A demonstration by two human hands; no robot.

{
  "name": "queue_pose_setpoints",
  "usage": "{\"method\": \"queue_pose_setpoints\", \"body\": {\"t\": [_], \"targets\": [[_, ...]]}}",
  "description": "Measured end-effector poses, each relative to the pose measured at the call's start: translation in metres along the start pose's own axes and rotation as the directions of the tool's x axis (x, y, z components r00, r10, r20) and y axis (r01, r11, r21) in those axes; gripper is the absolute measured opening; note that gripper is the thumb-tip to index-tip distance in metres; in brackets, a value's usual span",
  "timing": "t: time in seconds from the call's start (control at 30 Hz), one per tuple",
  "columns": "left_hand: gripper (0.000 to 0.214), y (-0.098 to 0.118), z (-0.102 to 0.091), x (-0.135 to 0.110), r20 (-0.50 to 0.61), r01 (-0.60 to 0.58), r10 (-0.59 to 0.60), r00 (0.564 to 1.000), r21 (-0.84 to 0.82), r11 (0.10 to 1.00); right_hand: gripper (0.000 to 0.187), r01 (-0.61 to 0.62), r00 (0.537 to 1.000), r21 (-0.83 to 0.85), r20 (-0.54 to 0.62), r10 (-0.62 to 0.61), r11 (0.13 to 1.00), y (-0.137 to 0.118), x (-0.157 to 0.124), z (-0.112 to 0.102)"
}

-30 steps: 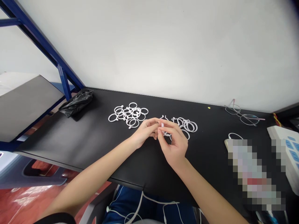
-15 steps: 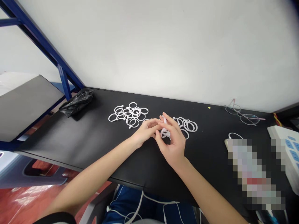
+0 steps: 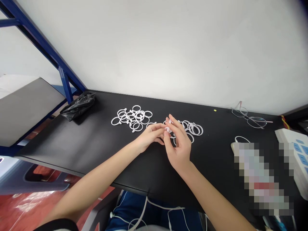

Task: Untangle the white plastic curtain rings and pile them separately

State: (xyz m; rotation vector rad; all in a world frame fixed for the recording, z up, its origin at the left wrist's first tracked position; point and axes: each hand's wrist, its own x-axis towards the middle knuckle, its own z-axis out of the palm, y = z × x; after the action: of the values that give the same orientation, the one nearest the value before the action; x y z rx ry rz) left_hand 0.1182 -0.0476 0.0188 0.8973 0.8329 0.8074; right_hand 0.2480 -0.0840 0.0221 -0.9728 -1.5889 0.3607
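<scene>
No wording, number or brand is reading legibly anywhere. At the right, a mosaic (image 3: 262, 183) is covering the face of a long object on the tabletop (image 3: 211, 157), hiding any print there. Beside it, a white block (image 3: 297, 162) is bearing blue patches (image 3: 303, 149), and any markings on them are showing too small and blurred to make out.

Bare forearms (image 3: 96, 175), black sleeve (image 3: 56, 224) edged white, deep blue legwear (image 3: 157, 219)
</scene>
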Motion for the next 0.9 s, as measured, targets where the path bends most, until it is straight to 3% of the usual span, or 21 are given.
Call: {"method": "queue_pose_setpoints", "body": {"t": [0.57,0.9], "targets": [[0.022,-0.0006,-0.0002,0.0018,-0.044,0.006,-0.005,0.999,0.020,1.000,0.037,0.029,0.998,0.080,-0.066,-0.024,0.996,0.0032,-0.0008,0.0003],[0.025,-0.0030,0.0019,-0.0001,0.020,-0.071,0.068,0.997,0.222,0.972,0.034,0.039,0.997,0.092,-0.069,-0.033,0.995,-0.0002,0.0005,-0.0013]]}}
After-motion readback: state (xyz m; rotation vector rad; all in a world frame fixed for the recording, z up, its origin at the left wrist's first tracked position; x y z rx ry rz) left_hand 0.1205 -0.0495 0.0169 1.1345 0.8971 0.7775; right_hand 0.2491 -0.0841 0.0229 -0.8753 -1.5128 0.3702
